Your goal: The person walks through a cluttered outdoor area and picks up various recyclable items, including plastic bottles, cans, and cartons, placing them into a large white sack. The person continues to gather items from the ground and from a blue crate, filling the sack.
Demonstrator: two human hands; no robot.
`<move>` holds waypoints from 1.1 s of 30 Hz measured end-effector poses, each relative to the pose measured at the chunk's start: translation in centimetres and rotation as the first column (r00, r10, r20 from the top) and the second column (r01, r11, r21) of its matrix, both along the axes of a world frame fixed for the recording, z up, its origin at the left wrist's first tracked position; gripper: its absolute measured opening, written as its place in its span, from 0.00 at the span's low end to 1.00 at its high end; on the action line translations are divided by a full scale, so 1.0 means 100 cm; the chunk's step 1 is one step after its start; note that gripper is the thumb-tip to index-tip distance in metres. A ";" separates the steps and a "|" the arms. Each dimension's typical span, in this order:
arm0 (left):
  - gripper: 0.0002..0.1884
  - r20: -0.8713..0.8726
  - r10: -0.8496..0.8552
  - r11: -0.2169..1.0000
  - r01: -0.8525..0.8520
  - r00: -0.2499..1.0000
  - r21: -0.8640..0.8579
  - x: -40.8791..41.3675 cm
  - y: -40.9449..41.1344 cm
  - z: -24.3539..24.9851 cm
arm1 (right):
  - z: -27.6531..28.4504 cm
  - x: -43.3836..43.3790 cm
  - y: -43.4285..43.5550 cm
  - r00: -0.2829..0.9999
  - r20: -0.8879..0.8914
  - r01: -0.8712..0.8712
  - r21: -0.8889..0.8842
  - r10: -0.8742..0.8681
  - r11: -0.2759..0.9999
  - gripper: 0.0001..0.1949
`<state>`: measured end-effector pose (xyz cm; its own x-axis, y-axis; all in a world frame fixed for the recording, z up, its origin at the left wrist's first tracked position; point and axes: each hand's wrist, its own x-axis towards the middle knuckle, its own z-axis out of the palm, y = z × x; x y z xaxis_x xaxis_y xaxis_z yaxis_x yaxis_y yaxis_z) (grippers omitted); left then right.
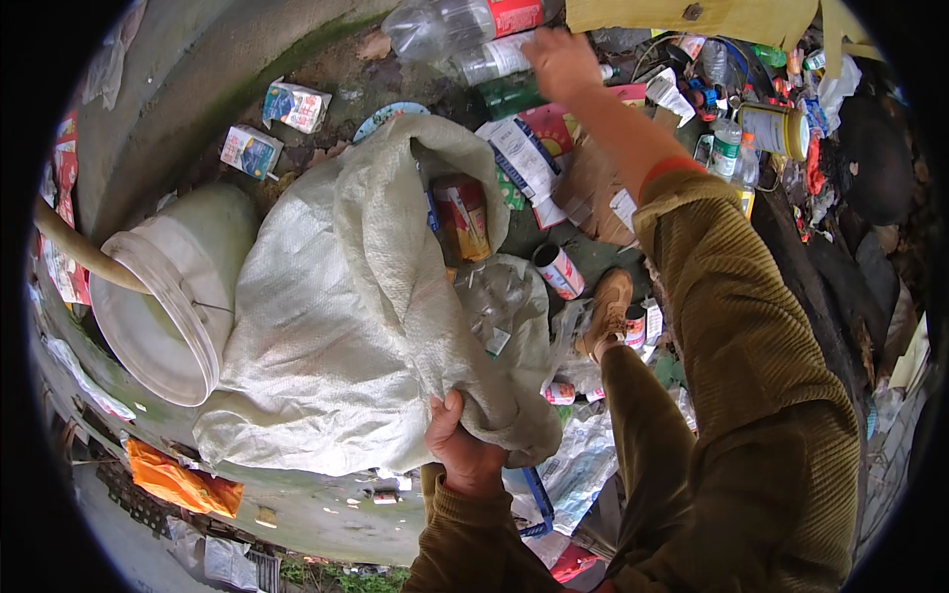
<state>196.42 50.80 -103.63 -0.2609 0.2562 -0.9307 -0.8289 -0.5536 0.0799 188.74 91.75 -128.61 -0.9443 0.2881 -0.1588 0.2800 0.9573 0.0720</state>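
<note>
My left hand [467, 452] grips the rolled rim of a white woven sack [319, 296] at the lower middle. The sack's mouth faces right, and inside lie a clear plastic bottle [493, 293] and a red and yellow package [461, 215]. At the top, my right hand [563, 65] reaches over several plastic bottles. Its fingers are at a clear bottle with a white label [500, 58], and a green bottle [508, 95] lies just below. Whether the fingers close on a bottle cannot be told. A larger clear bottle with a red label [437, 30] lies above.
A white plastic bucket [167, 296] lies tipped at the left. Two drink cartons [295, 106] are near the concrete wall. Flattened cardboard [597, 189], a can [558, 271] and mixed litter surround my shoe [612, 304]. A yellow-lidded jar [773, 131] lies among bottles at the right.
</note>
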 end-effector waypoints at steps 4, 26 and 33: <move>0.28 -0.007 -0.035 0.999 0.035 0.999 -0.005 0.003 0.009 -0.003 | -0.003 0.016 -0.002 0.973 0.160 0.187 -0.129 -0.166 0.974 0.21; 0.29 -0.077 -0.078 0.997 0.076 0.994 -0.030 -0.008 0.010 0.010 | 0.074 0.059 -0.022 0.762 -0.086 0.490 -0.572 -0.642 0.658 0.26; 0.29 -0.114 -0.133 0.991 0.131 0.985 -0.033 -0.010 0.025 0.014 | 0.127 0.144 -0.243 0.699 0.459 0.441 -0.880 -0.548 -0.174 0.19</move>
